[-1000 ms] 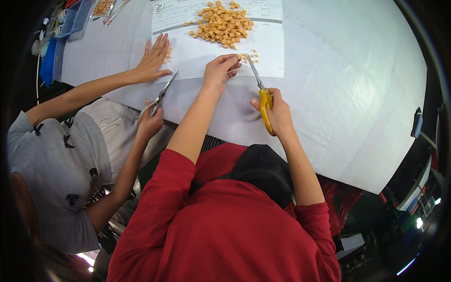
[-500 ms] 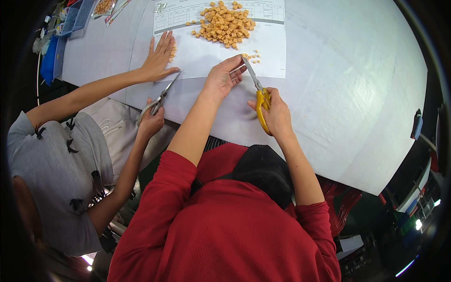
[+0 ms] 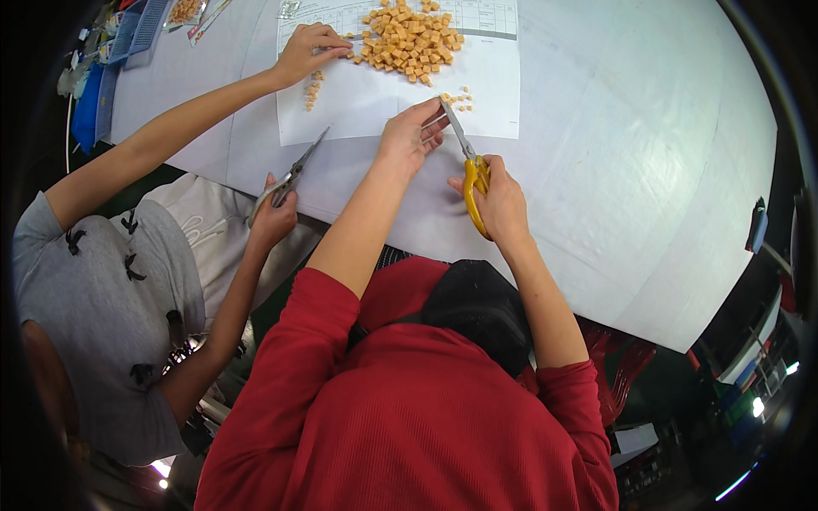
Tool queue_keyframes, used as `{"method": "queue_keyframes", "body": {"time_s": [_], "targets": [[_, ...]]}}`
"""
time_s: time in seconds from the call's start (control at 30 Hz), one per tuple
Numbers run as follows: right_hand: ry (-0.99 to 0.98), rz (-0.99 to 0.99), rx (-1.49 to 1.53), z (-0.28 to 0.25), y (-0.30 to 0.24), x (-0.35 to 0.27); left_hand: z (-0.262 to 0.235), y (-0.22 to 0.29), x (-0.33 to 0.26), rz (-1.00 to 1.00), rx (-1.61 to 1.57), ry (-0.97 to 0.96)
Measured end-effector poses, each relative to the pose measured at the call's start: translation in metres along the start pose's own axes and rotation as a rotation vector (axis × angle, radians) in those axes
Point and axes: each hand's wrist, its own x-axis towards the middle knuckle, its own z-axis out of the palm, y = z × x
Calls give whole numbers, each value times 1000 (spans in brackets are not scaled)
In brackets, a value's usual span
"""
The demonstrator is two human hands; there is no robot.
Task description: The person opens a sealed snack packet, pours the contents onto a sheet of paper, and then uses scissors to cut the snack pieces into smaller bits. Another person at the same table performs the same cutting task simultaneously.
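My right hand [image 3: 506, 203] is closed round the yellow handles of a pair of scissors [image 3: 469, 183], whose metal blades point up and left. The blade tips meet the fingertips of my left hand [image 3: 407, 138]. Thumb and forefinger there are pinched on what looks like a small orange cube, mostly hidden by the fingers. Just right of the blade tips lie several tiny orange pieces [image 3: 465, 98] on a white printed sheet [image 3: 490, 72]. Beyond them, a heap of orange cubes [image 3: 409, 43] covers the sheet's upper middle.
At my left, a co-worker's hand [image 3: 311, 53] reaches to the heap's left edge; the other holds metal scissors [image 3: 294, 170]. Small cut pieces [image 3: 313, 92] lie below that reaching hand. A blue basket [image 3: 141, 32] stands far left on the white table [image 3: 630, 170].
The co-worker's left hand has lifted off the small pieces and moved up and right to the heap. My hands and scissors stay nearly in place.
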Motion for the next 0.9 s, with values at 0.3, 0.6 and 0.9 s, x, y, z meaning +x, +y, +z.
{"method": "queue_keyframes", "body": {"time_s": [0.3,0.6,0.9], "targets": [[-82,95,7,-7,-1,0,-4,4,0,81,64,43],[-28,13,-10,-7,-3,-9,-4,1,-2,146,81,8],[0,-5,-45,-6,0,-15,-9,-5,0,336,246,-46]]}}
